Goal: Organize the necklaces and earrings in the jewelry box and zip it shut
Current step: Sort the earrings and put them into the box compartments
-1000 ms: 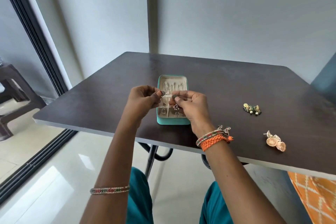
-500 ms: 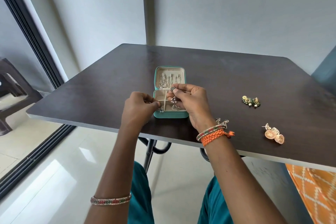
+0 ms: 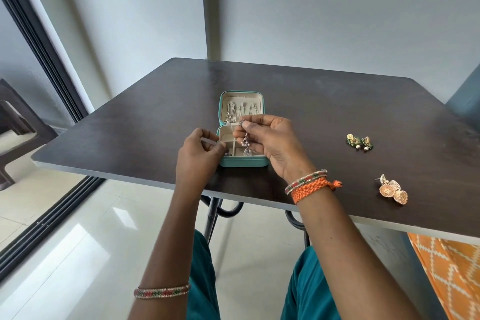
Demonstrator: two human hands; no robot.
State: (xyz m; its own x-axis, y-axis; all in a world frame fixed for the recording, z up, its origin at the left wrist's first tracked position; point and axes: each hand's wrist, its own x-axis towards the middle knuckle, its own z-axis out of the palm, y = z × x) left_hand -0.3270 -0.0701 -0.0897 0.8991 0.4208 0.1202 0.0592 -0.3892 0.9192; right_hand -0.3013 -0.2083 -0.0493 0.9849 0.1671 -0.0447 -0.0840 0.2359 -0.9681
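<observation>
One silver earring [image 3: 245,141] hanging vertically, pinched in right-hand fingers [image 3: 250,128]; left fingers' hold unclear

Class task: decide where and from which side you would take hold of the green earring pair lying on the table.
Pinch the green earring pair one at a time by the gold upper disc, coming from above: they lie flat on the table, with pearl drops hanging loose at the near edge.

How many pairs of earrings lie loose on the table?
2: a green pair right of the box, and a gold pair nearer the front edge. Others may be hidden by the hands.
</observation>
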